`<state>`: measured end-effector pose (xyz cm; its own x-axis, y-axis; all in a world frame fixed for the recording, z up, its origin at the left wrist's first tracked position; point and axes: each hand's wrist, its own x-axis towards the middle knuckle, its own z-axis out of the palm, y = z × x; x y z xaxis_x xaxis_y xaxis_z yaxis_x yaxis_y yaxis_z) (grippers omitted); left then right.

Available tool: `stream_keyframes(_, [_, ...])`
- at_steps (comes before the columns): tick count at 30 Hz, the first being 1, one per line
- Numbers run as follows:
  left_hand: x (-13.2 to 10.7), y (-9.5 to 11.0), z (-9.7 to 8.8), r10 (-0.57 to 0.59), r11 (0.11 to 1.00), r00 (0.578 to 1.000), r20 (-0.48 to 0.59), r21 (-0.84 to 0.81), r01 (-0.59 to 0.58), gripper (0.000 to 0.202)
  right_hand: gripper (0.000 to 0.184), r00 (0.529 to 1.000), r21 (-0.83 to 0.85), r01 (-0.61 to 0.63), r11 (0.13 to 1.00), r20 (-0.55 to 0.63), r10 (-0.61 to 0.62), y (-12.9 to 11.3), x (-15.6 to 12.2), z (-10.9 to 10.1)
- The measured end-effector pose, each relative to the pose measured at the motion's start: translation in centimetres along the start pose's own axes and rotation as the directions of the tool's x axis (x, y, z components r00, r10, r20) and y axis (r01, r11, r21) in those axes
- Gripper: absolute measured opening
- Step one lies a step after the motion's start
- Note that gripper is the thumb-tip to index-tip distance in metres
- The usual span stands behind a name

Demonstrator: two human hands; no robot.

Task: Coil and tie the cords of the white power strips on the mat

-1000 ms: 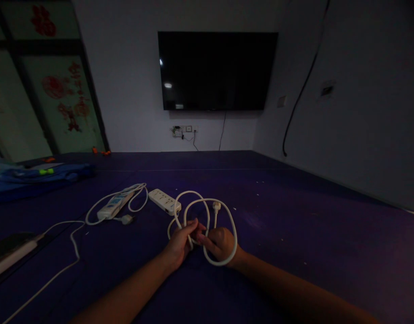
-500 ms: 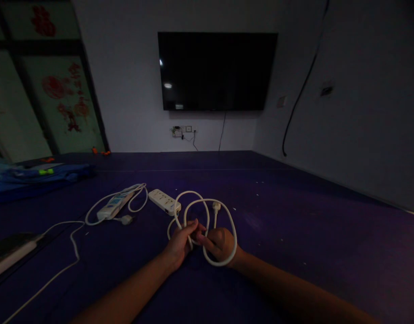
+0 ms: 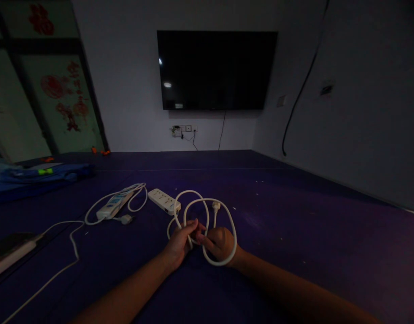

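A white power strip (image 3: 165, 200) lies on the dark purple floor, its white cable (image 3: 207, 211) coiled in loops in front of me, with the plug (image 3: 216, 206) lying inside the loops. My left hand (image 3: 179, 240) pinches the cable where the loops cross. My right hand (image 3: 220, 243) is closed round the cable, and one loop runs round its wrist side. Both hands rest low, close to the floor, fingertips nearly touching.
A second power strip (image 3: 112, 205) with its own looped cable and plug (image 3: 126, 219) lies to the left. A long white cord (image 3: 71, 238) trails to the lower left. A blue bundle (image 3: 38, 177) sits far left. A television (image 3: 216, 69) hangs on the wall ahead.
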<state>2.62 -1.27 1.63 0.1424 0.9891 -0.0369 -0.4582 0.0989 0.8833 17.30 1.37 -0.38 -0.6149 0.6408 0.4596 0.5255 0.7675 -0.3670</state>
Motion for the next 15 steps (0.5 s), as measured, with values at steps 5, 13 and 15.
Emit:
stream_keyframes(5, [0.06, 0.02, -0.09, -0.012, 1.000, 1.000, -0.001, 0.005, 0.012, 0.026, 0.059, 1.000, -0.020, -0.005, 1.000, 0.002, 0.005, -0.01, 0.03, 0.03])
stream_keyframes(13, [0.03, 0.03, 0.05, -0.018, 1.000, 1.000, 0.000, -0.018, 0.018, 0.026, 0.059, 1.000, -0.035, -0.009, 0.999, 0.005, 0.009, 0.19, 0.06, 0.25])
stream_keyframes(15, [0.02, 0.10, 0.06, -0.023, 1.000, 1.000, 0.000, -0.003, 0.023, 0.026, 0.059, 1.000, -0.039, -0.012, 0.999, 0.004, 0.012, 0.23, 0.06, 0.28])
